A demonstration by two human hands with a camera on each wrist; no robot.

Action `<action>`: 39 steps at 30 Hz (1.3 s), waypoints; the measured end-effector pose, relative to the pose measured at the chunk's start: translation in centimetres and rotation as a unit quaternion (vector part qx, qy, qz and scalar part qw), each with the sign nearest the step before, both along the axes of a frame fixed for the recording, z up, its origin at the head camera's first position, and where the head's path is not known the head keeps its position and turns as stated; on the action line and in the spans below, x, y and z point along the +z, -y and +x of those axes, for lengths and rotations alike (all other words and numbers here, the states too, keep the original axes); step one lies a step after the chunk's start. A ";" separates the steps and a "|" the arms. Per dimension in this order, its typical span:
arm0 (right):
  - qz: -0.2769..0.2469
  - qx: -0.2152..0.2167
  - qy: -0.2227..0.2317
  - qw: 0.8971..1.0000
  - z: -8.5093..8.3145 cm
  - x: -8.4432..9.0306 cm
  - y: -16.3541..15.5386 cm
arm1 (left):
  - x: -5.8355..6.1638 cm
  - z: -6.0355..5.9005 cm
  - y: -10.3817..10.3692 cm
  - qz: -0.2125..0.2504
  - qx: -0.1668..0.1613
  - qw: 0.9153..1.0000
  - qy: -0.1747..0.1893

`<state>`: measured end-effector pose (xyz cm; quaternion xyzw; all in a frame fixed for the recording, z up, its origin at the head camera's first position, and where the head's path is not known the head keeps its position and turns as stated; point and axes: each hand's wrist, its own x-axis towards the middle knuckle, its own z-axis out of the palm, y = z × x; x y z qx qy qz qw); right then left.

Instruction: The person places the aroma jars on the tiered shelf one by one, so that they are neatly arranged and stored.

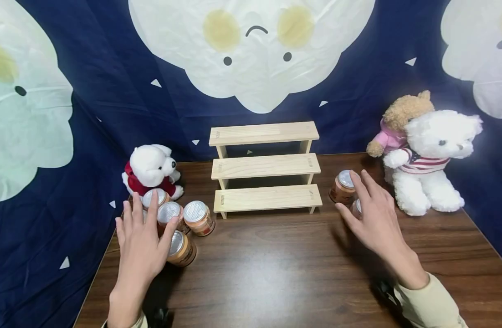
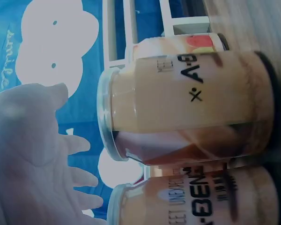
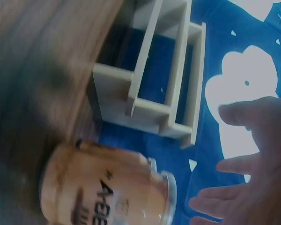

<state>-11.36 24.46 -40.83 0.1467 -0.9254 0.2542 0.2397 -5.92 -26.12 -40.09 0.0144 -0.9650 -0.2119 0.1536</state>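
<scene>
Several short jars with silvery lids and brownish-orange labels stand in a cluster on the left of the table; the front jar and the jar nearest the shelf show best. Above this cluster my left hand is spread, its fingers covering part of the lids. The left wrist view has a jar upright beside the fingers. On the right, my right hand reaches with straight fingers over two more jars, the rear jar and one mostly hidden beneath the hand. Neither hand grips anything.
A three-step wooden shelf stands at the back centre. Behind the left jars sits a white plush dog in red. A white teddy bear and a tan bear sit at the back right. A dark blue cloth hangs behind.
</scene>
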 end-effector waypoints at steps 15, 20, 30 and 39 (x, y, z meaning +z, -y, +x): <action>-0.169 0.017 -0.053 0.984 0.6 -1.6 3.8 | -2.0 3.6 -0.4 0.078 0.093 0.987 -0.104; -0.223 0.011 0.000 0.975 0.6 -2.2 4.9 | -2.8 4.4 -0.2 0.116 0.132 0.979 -0.099; -0.215 0.008 0.111 0.970 0.1 -4.0 5.9 | -4.1 5.5 0.1 0.141 0.158 0.969 -0.128; -0.224 0.009 0.195 0.955 -0.6 -4.6 6.1 | -5.3 6.2 0.9 0.136 0.188 0.968 -0.098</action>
